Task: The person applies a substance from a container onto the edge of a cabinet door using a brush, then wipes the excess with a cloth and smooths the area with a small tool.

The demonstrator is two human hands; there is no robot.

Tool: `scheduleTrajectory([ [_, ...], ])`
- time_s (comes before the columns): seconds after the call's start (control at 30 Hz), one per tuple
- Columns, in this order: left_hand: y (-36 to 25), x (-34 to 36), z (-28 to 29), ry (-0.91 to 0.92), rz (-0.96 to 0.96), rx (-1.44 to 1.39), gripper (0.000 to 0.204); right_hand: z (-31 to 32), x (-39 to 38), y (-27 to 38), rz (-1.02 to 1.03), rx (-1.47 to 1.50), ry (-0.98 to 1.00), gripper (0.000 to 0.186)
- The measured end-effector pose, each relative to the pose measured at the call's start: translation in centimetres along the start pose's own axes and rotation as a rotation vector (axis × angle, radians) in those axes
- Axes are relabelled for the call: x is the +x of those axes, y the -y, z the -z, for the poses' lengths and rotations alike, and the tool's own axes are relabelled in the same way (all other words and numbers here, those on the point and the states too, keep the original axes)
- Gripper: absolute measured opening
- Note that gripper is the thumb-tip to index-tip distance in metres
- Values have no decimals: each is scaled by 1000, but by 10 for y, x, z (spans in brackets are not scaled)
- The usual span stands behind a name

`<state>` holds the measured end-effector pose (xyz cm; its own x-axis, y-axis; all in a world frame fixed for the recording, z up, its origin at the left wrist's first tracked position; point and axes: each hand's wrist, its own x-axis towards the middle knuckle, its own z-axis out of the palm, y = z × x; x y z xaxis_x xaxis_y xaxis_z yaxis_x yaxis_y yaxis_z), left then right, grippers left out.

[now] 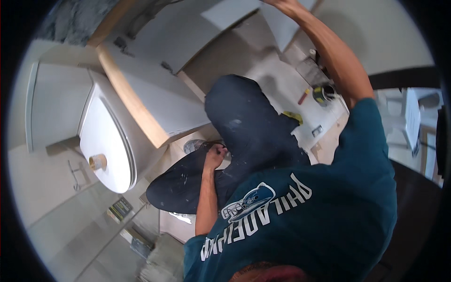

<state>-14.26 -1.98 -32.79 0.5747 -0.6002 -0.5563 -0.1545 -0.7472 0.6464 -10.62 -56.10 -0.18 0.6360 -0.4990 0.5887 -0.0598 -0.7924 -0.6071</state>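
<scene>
Teal T-shirt (329,225) looms nearest; left hand (216,156) curled, right hand (283,3) cropped, both grips unreadable; cabinet door (278,24) looks rigid, best edge-held.

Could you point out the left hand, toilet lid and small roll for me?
Left hand (214,157): head view, back of the hand.
Toilet lid (107,136): head view, its white top.
Small roll (99,161): head view, its outer side.

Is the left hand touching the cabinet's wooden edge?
Apart: the head view shows a plain gap between the left hand and the wooden edge, to its upper left.
</scene>
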Motion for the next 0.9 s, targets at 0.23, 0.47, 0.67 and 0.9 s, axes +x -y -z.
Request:
scheduleTrajectory([
  [0.23, 1, 3, -10, 62, 18, -13, 40, -130, -199, -137, -18, -319, 10, 36],
  [0.47, -13, 9, -7, -177, 107, 62, 86, -121, -526, -191, -406, -597, 1145, 48],
  [0.67, -47, 15, 15, -353, 191, -181, 114, -87, -460, -167, -386, -608, 962, 50],
  [0.9, -117, -15, 58, -683, -224, -294, 128, -53, -253, -141, -273, -369, 250, 53],
])
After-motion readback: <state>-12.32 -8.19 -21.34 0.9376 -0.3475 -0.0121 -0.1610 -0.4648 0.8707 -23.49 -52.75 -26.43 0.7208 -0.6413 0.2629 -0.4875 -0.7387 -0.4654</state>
